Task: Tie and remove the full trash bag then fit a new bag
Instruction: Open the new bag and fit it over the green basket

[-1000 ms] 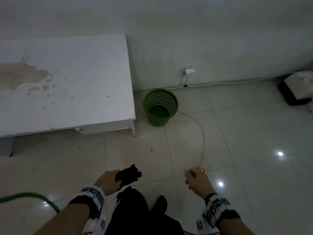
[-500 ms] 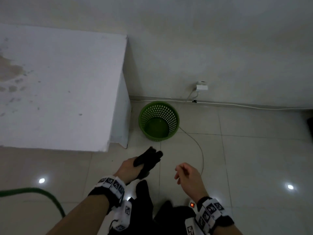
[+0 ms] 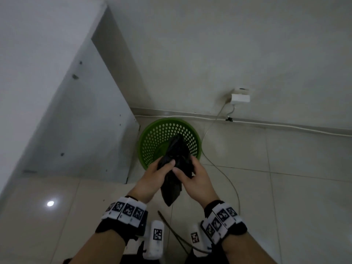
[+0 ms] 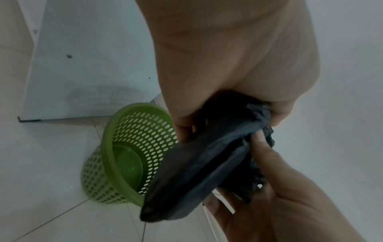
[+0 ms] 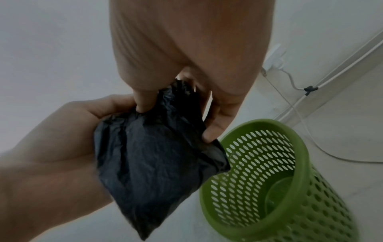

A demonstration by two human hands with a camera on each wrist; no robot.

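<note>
Both hands hold a folded black bag point(image 3: 174, 168) in the air just above and in front of the green basket point(image 3: 150, 138), which stands on the floor at the foot of the far wall, right of the white bench point(image 3: 57, 73). The left hand point(image 3: 154, 178) grips the bundle with fingers point(image 4: 182, 129) curled round it; the right hand point(image 3: 196, 180) pinches the crumpled open end between thumb and fingers point(image 5: 215, 131). The basket is unlined, its bottom bare, so the step in hand appears to be fitting the new bag: finding its mouth. The next move likely calls for the two hands to part the plastic layers, shake the bag open, lower it into the basket and fold its edge over the rim. Thin film may cling and resist opening.

Compared with half a second ago, the right hand, then free and apart, has joined the left on the bag, and the view has closed in on the basket.
</note>
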